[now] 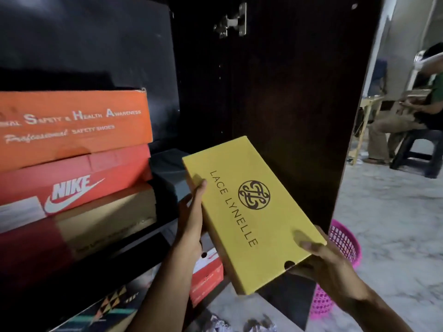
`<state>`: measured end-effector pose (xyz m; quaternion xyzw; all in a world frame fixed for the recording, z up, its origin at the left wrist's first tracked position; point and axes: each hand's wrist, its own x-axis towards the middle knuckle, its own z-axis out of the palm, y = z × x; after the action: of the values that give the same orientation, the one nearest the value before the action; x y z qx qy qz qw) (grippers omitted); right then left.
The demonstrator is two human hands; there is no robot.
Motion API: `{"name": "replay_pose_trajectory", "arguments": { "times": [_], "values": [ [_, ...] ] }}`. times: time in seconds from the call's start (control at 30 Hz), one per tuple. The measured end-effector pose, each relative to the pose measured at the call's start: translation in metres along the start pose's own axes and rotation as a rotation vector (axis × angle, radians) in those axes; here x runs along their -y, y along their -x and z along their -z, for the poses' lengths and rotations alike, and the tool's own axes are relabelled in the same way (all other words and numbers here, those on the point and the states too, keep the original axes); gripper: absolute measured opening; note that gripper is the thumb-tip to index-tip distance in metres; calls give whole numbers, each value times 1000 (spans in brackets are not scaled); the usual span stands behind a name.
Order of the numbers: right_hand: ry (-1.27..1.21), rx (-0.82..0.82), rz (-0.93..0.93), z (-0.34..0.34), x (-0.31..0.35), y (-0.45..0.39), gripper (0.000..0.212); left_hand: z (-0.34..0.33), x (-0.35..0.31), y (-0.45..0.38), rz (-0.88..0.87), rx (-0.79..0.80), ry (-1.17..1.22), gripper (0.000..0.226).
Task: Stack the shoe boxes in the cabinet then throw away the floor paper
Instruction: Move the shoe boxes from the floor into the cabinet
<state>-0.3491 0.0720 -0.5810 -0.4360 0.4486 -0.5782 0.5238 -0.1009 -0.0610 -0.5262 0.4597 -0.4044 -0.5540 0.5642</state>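
Observation:
A yellow shoe box (251,212) marked "LACE LYNELLE" is held tilted in front of the dark cabinet (275,92). My left hand (191,216) grips its left long edge, thumb on the lid. My right hand (328,262) holds its near right corner, thumb on top. On the cabinet shelf to the left stands a stack: an orange safety-shoes box (72,125) on a red Nike box (72,183) on a brown box (103,219). A grey box (170,173) sits behind them. Crumpled paper (239,324) lies on the floor below.
The open cabinet door (299,116) stands just right of the yellow box. A pink plastic basket (345,245) sits on the marble floor behind it. A red-and-white box (206,279) and a patterned box (107,307) lie low. A person sits on a stool (417,154) at far right.

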Motion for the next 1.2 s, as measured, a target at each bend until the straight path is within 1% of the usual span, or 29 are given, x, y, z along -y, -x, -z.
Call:
{"name": "replay_pose_trajectory", "arguments": {
  "times": [0.03,0.07,0.1,0.17,0.2,0.23,0.27,0.33,0.37,0.47,0.53,0.57,0.63,0.73,0.77,0.87,0.93,1.07,1.2],
  "values": [
    [-45,-26,-3,-9,6,-11,87,1,-8,-5,-28,-41,20,92],
    [-94,-55,-9,-18,12,-22,82,3,-14,-10,-56,-78,36,97],
    [-140,-86,-21,-27,19,-32,69,3,-18,-12,-99,-102,33,93],
    [-149,-133,-37,-47,34,-53,37,7,-24,-14,-210,-165,-59,79],
    [-131,-152,-46,-57,43,-63,21,9,-25,-14,-278,-195,-131,80],
    [-115,-175,-55,-68,51,-73,11,11,-24,-14,-355,-213,-177,87],
    [-104,-190,-68,-77,59,-84,7,14,-24,-12,-414,-213,-189,94],
    [-78,-210,-103,-96,74,-106,16,19,-23,-10,-481,-217,-186,98],
    [-77,-221,-122,-104,81,-117,24,20,-25,-10,-502,-217,-193,97],
    [-90,-278,-151,-125,92,-149,57,23,-26,-14,-554,-203,-186,88],
    [-97,-293,-119,-137,94,-169,66,24,-26,-22,-562,-215,-228,86],
    [-87,-291,-89,-142,93,-178,67,25,-26,-27,-564,-242,-273,84],
    [17,-283,-28,-152,88,-191,61,25,-25,-39,-589,-312,-338,74],
    [222,-247,33,-169,78,-198,41,27,-24,-59,-607,-402,-392,54],
    [273,-218,41,-175,75,-201,38,28,-24,-66,-599,-431,-413,48],
    [369,-84,61,-195,67,-205,45,31,-27,-81,-567,-506,-468,33],
    [416,-41,92,-206,64,-206,50,30,-31,-84,-557,-560,-497,25],
    [473,-70,134,-211,64,-205,50,26,-33,-84,-532,-606,-523,22],
    [471,-76,138,-196,65,-192,45,22,-27,-72,-580,-627,-505,30]
  ]
}}
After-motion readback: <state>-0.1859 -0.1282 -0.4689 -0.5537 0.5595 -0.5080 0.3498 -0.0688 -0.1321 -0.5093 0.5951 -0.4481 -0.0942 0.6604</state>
